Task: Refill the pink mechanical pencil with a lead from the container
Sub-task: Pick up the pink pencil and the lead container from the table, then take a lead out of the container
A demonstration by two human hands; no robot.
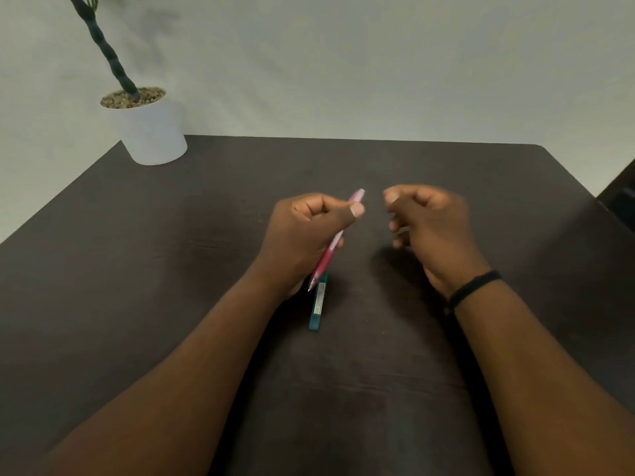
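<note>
Mid-frame, left hand (302, 231) fingers clamp the tilted pencil (331, 247) above the container (318, 309); blurred right hand (429, 228) fingers curl together, contents indiscernible.

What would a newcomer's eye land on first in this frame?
The pink mechanical pencil, held tilted in the left hand above the dark table at centre. Next the right hand, pinched and blurred beside it, then the teal lead container lying just below.

Dim, even light; soft shadows on the table (446, 173), right hand (429, 228) motion-blurred; wide-angle bending at edges
</note>
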